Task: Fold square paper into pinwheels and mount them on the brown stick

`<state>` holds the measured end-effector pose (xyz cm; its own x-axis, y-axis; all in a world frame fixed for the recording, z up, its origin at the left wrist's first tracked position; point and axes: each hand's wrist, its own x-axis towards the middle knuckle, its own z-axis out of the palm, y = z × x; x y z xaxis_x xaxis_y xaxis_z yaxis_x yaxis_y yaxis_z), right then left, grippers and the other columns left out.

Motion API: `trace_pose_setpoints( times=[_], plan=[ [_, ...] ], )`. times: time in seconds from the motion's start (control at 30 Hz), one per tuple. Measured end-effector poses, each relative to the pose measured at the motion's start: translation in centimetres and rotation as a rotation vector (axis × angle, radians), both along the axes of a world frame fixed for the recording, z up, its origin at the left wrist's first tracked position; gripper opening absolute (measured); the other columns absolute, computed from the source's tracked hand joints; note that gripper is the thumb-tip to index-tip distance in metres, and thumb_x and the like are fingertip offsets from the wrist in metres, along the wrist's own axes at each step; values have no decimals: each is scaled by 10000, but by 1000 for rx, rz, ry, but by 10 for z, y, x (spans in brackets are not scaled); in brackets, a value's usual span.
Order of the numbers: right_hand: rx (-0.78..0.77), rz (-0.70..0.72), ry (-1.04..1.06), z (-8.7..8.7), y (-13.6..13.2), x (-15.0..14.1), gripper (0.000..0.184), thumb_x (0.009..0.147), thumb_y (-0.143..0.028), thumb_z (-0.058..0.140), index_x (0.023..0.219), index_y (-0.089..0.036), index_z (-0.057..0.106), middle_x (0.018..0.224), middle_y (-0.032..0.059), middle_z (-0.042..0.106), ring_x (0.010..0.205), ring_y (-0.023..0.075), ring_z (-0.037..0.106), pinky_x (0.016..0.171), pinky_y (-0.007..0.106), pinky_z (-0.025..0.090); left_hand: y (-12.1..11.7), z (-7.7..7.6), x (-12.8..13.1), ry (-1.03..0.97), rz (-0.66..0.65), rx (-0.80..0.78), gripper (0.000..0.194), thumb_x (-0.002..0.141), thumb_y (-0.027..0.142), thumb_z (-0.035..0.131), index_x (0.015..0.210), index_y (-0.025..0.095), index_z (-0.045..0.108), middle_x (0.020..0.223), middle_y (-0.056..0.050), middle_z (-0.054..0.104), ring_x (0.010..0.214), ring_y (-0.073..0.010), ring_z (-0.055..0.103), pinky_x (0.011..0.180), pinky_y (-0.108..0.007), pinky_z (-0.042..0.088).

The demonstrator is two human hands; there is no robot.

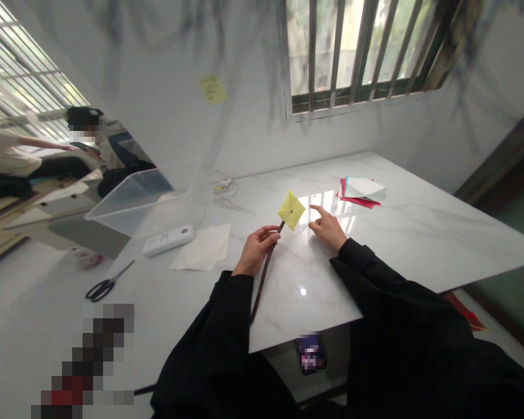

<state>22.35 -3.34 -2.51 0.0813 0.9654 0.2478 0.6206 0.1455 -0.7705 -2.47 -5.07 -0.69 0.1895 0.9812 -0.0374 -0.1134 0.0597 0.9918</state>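
My left hand grips a dark brown stick just below its top end, between thumb and fingers. Fixed at that end is a yellow folded-paper pinwheel with a small pin-like dot at its centre. The stick slants down toward the table's front edge. To the right of the pinwheel, apart from it, is my right hand. Its index finger stretches toward the paper, the thumb stands away, and nothing is held.
Red, blue and white papers lie at the back right of the marble-patterned table. Leftward are cream sheets, a white device, scissors and a clear plastic bin. Other people sit at far left.
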Motion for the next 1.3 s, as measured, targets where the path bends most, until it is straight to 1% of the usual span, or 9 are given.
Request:
trace_pose_setpoints(
  times=[0.13,0.23,0.33,0.47,0.77,0.97,1.07,1.13,1.3],
  plan=[
    [68,6,9,4,-3,0,851,779,-179,534,1624,-193,444,517,-101,492,557,172,519,686,266,410,0,-2,1,19,-20,16,441,670,371,936,1041,183,788,835,-31,730,739,-137,603,759,-288,467],
    [66,-7,-27,6,-2,2,788,792,-185,538,1579,-204,521,538,-87,525,567,166,516,689,261,408,0,-3,1,26,-54,23,438,676,365,933,1045,185,781,861,-35,746,760,-141,620,778,-288,482],
    [-24,-25,-133,4,3,5,423,820,-221,535,1129,-188,821,620,-6,636,650,177,568,687,276,386,0,-3,1,25,-64,18,440,683,363,929,1053,180,776,865,-32,752,759,-136,624,780,-282,488],
    [-75,-6,-193,3,6,7,312,838,-224,512,721,-203,801,720,51,729,753,198,628,692,284,367,0,-2,0,5,-50,2,426,683,336,929,1047,178,774,855,-19,750,743,-117,616,773,-262,482],
    [-25,-42,-89,2,3,3,273,852,-219,541,945,-200,796,651,6,665,644,177,575,677,278,361,0,0,1,-7,-38,-15,429,664,333,940,1026,174,774,849,-17,746,733,-113,608,753,-258,469],
    [14,-23,-14,3,2,3,661,811,-191,523,1465,-173,624,538,-69,534,575,176,511,666,272,369,-1,1,1,4,-54,-17,432,664,332,939,1028,171,771,862,-27,754,746,-125,618,769,-271,474],
    [-56,46,-87,4,4,5,382,816,-216,510,1015,-178,834,567,-8,587,614,175,536,655,282,361,-1,2,1,6,-64,-18,433,660,328,940,1027,169,775,853,-29,752,743,-127,617,770,-276,476],
    [-85,91,-137,4,6,7,313,812,-218,502,707,-187,795,601,29,628,661,180,567,657,287,355,-2,2,1,5,-57,-13,429,665,331,936,1028,169,777,842,-26,747,740,-125,614,766,-274,475],
    [-41,31,-110,2,6,7,297,827,-223,509,745,-199,794,680,35,692,695,184,598,685,281,366,-1,2,1,9,-46,-9,417,673,334,928,1028,173,779,842,-24,743,736,-119,608,751,-266,466]
  ],
)
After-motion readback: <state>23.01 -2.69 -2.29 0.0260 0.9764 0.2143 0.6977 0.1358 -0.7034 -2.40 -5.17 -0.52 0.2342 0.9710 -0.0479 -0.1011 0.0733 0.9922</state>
